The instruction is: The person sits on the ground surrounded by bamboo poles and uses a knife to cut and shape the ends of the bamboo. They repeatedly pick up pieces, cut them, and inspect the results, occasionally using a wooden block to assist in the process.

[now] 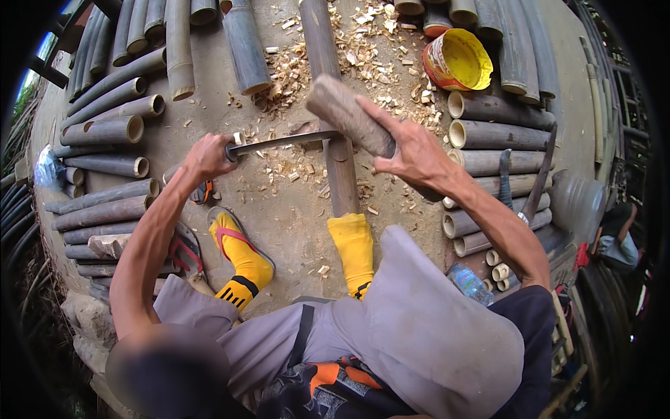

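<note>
My left hand [209, 157] is closed round the handle of a long-bladed knife [285, 142]. The blade points right, its far end meeting a dark bamboo pole [342, 183] that lies lengthwise in front of me. A notch [305, 128] shows close to the blade, on the pole's left side. In my right hand [417, 155] is a thick wooden block [351, 114], slightly blurred and tilted, held over the pole and the blade's tip. My foot in a yellow sock [351, 244] is against the near end of the pole.
Wood chips [377, 52] litter the ground around the pole. Cut bamboo lengths [105, 130] lie stacked at the left, with more bamboo [499, 134] at the right. A yellow-lined bucket [458, 59], a plastic bottle [469, 283] and another person [618, 237] are also at the right.
</note>
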Motion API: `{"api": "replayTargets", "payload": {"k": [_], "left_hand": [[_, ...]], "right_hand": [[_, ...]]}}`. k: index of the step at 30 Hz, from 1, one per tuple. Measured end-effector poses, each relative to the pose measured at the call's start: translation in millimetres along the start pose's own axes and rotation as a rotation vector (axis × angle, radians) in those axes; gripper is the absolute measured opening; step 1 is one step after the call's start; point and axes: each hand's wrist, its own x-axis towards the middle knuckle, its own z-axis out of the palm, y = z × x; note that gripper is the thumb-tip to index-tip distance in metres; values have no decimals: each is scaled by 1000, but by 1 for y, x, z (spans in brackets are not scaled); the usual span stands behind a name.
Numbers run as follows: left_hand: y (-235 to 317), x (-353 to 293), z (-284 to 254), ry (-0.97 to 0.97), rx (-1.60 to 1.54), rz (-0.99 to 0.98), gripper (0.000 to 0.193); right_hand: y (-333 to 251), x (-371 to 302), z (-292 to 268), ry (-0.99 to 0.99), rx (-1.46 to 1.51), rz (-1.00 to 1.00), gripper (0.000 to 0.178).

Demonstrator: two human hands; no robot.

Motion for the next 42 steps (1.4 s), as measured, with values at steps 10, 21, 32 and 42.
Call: {"api": "replayTargets", "payload": {"k": [10, 21, 32, 42], "left_hand": [[1, 10, 1, -7, -63, 27, 30], [-10, 10, 7, 31, -137, 144, 26], [6, -46, 43, 545, 175, 428, 22], [15, -45, 80, 490, 152, 239, 30]], "right_hand": [[15, 10, 22, 155, 151, -154, 95], [-39, 32, -18, 903, 249, -503, 95], [28, -8, 27, 274, 260, -2, 99], [53, -67, 57, 330, 296, 183, 98]]}}
